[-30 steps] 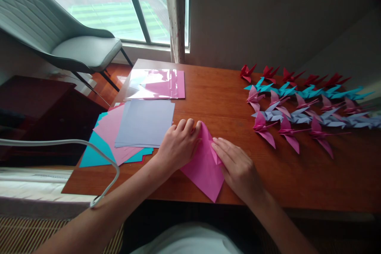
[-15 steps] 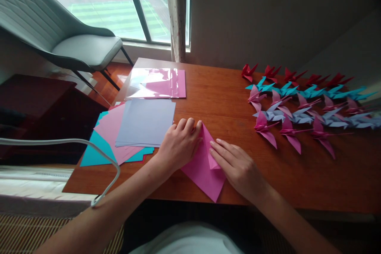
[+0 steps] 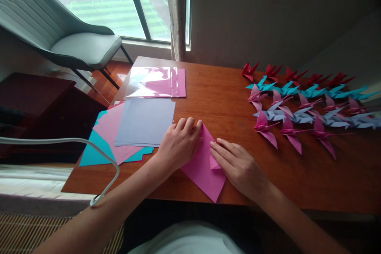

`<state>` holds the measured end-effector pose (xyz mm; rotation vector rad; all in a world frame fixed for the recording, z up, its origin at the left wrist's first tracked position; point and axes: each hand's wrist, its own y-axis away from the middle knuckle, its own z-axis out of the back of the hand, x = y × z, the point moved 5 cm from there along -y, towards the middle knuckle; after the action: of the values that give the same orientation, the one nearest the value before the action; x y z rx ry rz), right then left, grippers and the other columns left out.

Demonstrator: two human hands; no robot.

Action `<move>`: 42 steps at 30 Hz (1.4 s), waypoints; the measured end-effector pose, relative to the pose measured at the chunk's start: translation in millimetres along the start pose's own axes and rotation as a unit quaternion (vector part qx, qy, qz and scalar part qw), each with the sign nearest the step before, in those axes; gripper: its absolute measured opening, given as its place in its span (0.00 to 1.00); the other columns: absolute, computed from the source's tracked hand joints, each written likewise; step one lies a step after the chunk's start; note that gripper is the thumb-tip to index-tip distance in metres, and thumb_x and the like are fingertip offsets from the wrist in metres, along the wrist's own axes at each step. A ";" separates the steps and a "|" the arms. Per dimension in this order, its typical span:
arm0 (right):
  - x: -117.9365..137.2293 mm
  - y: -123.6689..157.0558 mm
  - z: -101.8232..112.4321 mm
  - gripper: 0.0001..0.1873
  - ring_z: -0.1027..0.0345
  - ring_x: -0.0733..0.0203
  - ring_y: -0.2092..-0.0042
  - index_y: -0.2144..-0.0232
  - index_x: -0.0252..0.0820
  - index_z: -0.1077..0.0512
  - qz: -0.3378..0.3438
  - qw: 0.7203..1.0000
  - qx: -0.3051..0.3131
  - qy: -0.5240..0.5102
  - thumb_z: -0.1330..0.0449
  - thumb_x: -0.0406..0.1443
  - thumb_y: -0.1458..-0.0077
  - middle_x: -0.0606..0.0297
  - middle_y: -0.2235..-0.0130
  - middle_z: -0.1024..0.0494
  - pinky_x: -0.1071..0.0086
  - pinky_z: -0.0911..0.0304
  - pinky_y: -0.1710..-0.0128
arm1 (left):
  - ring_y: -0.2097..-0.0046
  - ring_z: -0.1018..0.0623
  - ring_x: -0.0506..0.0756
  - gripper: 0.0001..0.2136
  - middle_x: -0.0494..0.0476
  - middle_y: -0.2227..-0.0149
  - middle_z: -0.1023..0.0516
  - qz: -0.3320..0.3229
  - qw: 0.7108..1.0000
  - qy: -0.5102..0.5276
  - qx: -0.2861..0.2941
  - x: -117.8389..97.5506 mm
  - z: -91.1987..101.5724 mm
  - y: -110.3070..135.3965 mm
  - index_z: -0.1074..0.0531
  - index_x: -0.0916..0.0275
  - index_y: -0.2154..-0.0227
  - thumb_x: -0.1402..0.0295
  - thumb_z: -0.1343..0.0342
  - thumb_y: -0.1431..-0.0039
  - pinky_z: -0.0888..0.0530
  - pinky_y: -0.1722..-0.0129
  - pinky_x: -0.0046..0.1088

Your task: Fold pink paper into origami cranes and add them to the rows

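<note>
A magenta sheet of origami paper (image 3: 204,178) lies on the wooden table, partly folded, with one corner pointing at me. My left hand (image 3: 179,143) is closed at its far left edge, fingers curled and fingertips at the top corner. On the right side of the paper, my right hand (image 3: 241,164) rests with its fingers stretched out flat over a narrow folded flap (image 3: 214,163). Its thumb is hidden underneath, and the paper's right edge is partly covered.
Left of my hands lies a stack of pale lavender sheets (image 3: 144,123), over pink sheets (image 3: 110,127) and turquoise sheets (image 3: 94,149). Behind is a clear packet (image 3: 154,83). Rows of folded paper cranes (image 3: 288,130) stand at right. A white cable (image 3: 104,152) crosses my left forearm.
Both hands stay in nearly the same place on the magenta paper. My right hand has shifted very slightly along the folded flap, and the view has moved a little.
</note>
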<state>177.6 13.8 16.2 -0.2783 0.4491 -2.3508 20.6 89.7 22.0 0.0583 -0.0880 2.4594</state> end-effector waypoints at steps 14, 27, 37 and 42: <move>-1.9 0.8 -2.5 0.19 0.31 0.47 0.41 0.46 0.35 0.25 -0.003 1.000 0.008 -0.006 0.48 0.26 0.34 0.56 0.42 0.23 0.53 0.31 0.46 | 0.53 0.30 0.63 0.21 0.67 0.52 0.29 0.007 0.999 0.022 -0.025 1.9 0.3 -0.4 0.36 0.67 0.39 0.63 0.56 0.30 0.29 0.58 0.40; -0.1 -0.9 -1.6 0.18 0.31 0.47 0.41 0.46 0.38 0.25 -0.014 1.000 0.002 -0.004 0.47 0.27 0.34 0.57 0.42 0.23 0.53 0.30 0.46 | 0.55 0.28 0.58 0.14 0.62 0.45 0.25 -0.101 0.994 0.034 -0.039 -21.4 12.4 20.3 0.28 0.65 0.48 0.71 0.54 0.31 0.27 0.58 0.37; -4.7 -0.8 1.8 0.21 0.34 0.45 0.39 0.43 0.39 0.28 -0.042 0.996 0.025 -0.080 0.43 0.38 0.35 0.53 0.42 0.23 0.50 0.33 0.43 | 0.49 0.29 0.60 0.19 0.54 0.35 0.32 -0.103 0.994 0.037 0.008 -24.4 2.6 32.4 0.32 0.60 0.39 0.68 0.53 0.30 0.27 0.55 0.38; -27.3 -22.9 -0.9 0.16 0.28 0.51 0.48 0.48 0.41 0.27 -0.124 0.969 -0.041 -0.210 0.43 0.40 0.35 0.55 0.50 0.20 0.56 0.31 0.47 | 0.50 0.29 0.60 0.19 0.57 0.34 0.34 -0.100 0.995 0.017 0.007 -26.9 3.7 33.1 0.32 0.61 0.39 0.69 0.54 0.30 0.27 0.58 0.39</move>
<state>182.9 48.5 22.4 -0.8958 0.3169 -2.4238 20.7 46.9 22.3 0.0305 -0.0466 2.2604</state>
